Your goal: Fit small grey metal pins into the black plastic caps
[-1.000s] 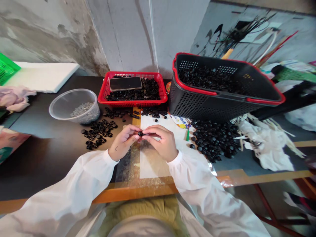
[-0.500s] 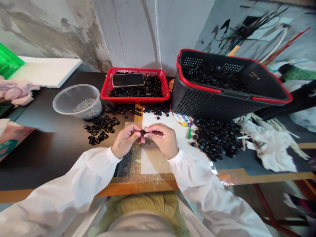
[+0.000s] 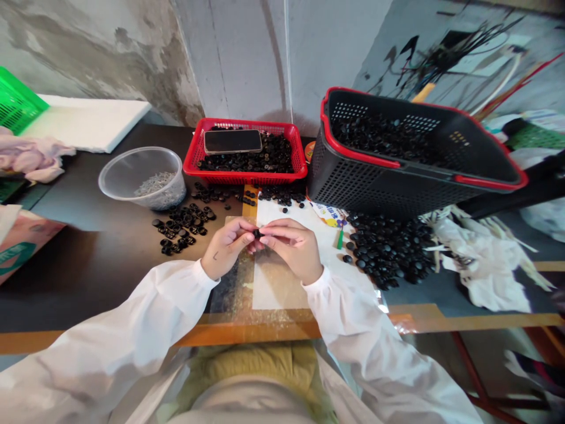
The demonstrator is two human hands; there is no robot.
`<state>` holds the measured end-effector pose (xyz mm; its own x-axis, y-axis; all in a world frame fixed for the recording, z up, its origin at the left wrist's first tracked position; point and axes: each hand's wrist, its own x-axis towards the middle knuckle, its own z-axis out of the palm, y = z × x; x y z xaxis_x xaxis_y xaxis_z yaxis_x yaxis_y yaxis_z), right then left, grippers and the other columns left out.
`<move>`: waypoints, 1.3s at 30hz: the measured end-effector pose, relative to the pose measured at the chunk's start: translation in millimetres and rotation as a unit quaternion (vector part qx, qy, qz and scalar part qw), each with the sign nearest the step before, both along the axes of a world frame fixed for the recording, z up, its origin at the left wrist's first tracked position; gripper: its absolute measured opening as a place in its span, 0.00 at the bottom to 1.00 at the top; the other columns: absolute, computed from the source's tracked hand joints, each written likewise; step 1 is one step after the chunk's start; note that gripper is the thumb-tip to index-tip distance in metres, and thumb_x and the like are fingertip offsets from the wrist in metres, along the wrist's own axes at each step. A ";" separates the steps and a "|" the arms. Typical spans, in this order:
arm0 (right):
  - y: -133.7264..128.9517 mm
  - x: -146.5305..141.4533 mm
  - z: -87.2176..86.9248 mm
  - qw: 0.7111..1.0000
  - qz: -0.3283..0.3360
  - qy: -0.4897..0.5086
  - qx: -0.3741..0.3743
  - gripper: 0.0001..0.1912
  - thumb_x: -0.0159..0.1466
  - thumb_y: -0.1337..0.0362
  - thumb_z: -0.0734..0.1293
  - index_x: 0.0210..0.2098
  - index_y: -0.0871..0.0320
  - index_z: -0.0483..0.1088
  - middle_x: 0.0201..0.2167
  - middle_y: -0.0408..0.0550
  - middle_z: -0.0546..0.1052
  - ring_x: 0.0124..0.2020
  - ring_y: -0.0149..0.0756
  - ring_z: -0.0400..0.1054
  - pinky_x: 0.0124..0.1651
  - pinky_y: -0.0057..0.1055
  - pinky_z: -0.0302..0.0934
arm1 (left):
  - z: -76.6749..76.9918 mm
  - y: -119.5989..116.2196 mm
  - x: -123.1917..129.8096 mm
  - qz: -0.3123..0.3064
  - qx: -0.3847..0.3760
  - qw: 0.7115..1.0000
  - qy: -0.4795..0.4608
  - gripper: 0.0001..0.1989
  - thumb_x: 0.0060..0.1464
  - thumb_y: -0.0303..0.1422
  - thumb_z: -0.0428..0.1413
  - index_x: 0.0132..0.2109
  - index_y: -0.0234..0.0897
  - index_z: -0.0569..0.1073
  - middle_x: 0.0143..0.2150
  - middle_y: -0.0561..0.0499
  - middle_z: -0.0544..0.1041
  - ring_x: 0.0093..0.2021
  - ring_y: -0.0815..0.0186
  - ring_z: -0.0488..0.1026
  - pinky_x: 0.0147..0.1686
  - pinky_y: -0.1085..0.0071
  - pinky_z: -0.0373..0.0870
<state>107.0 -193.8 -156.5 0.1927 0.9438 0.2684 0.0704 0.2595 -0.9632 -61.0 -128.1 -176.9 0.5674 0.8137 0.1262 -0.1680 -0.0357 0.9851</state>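
Over the white sheet (image 3: 282, 282), my left hand (image 3: 227, 247) and my right hand (image 3: 295, 247) meet fingertip to fingertip. Both pinch one small round black plastic part (image 3: 257, 234) between thumb and fingers. Its finer shape is too small to tell. Left of my hands lies a loose group of black ring-like parts (image 3: 188, 224). To the right is a heap of black round caps (image 3: 392, 250). More small black pieces (image 3: 282, 196) lie just beyond my fingers.
A red basket (image 3: 245, 176) of black parts holds a phone (image 3: 232, 142). A clear tub (image 3: 140, 176) contains small metal pieces. At the right stand a big black basket (image 3: 362, 182) with a red rim and white gloves (image 3: 489, 265). A green-handled tool (image 3: 339, 238) lies near the caps.
My hands still pinch the same black part, with only a slight shift of the fingers. The whole view has shifted a little; the objects on the table keep their places.
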 end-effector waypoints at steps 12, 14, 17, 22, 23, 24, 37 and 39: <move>7.8 6.3 -9.1 0.971 0.136 0.131 -0.144 0.24 0.50 0.64 0.78 0.47 0.53 0.78 0.47 0.46 0.81 0.48 0.39 0.75 0.56 0.38 0.69 | -4.5 7.4 -8.2 0.020 0.223 0.971 0.086 0.10 0.62 0.37 0.58 0.45 0.37 0.81 0.32 0.49 0.79 0.29 0.68 0.74 0.31 0.73 0.71; 7.8 5.3 -11.7 0.966 0.145 0.142 -0.158 0.25 0.52 0.64 0.77 0.49 0.52 0.78 0.48 0.46 0.81 0.49 0.40 0.76 0.58 0.40 0.67 | -2.3 10.4 -10.5 0.040 0.316 0.943 0.096 0.09 0.62 0.35 0.58 0.45 0.39 0.82 0.35 0.49 0.78 0.34 0.67 0.74 0.36 0.71 0.71; 7.5 3.6 -14.6 0.969 0.126 0.144 -0.154 0.27 0.53 0.65 0.77 0.52 0.51 0.77 0.46 0.44 0.82 0.47 0.38 0.76 0.58 0.39 0.67 | 0.6 10.9 -13.2 0.090 0.415 0.895 0.135 0.10 0.61 0.32 0.59 0.48 0.43 0.82 0.35 0.50 0.71 0.34 0.69 0.69 0.34 0.72 0.68; 6.5 1.7 -13.6 0.978 0.098 0.119 -0.143 0.26 0.53 0.64 0.76 0.53 0.51 0.77 0.44 0.44 0.83 0.44 0.38 0.77 0.55 0.39 0.69 | 5.1 8.4 -14.0 0.157 0.418 0.875 0.187 0.22 0.60 0.40 0.60 0.60 0.42 0.73 0.38 0.51 0.65 0.33 0.69 0.64 0.31 0.74 0.66; 6.1 1.5 -12.5 0.981 0.087 0.105 -0.139 0.23 0.54 0.64 0.75 0.50 0.51 0.78 0.44 0.44 0.83 0.44 0.39 0.77 0.55 0.39 0.69 | 6.1 8.6 -13.6 0.163 0.392 0.888 0.178 0.25 0.60 0.42 0.59 0.62 0.40 0.70 0.38 0.50 0.66 0.34 0.68 0.65 0.32 0.73 0.67; 5.6 1.5 -11.3 0.983 0.077 0.093 -0.136 0.20 0.54 0.64 0.75 0.47 0.51 0.80 0.43 0.44 0.83 0.43 0.38 0.77 0.54 0.38 0.69 | 7.0 9.1 -13.1 0.167 0.365 0.901 0.166 0.26 0.61 0.43 0.58 0.62 0.38 0.69 0.39 0.50 0.67 0.35 0.68 0.66 0.33 0.72 0.68; 2.2 6.0 -2.3 0.983 0.019 0.087 -0.163 0.13 0.54 0.69 0.66 0.34 0.54 0.82 0.25 0.41 0.81 0.30 0.35 0.77 0.39 0.30 0.72 | 6.3 4.9 -12.1 0.105 0.293 0.943 0.114 0.15 0.68 0.35 0.49 0.41 0.36 0.79 0.36 0.48 0.72 0.33 0.68 0.69 0.35 0.71 0.68; 2.2 6.4 -2.9 0.983 0.020 0.082 -0.164 0.12 0.54 0.69 0.66 0.33 0.55 0.82 0.25 0.41 0.81 0.29 0.35 0.76 0.39 0.30 0.72 | 7.2 5.1 -12.0 0.109 0.290 0.944 0.112 0.15 0.68 0.35 0.49 0.40 0.36 0.79 0.35 0.48 0.73 0.33 0.68 0.69 0.34 0.71 0.67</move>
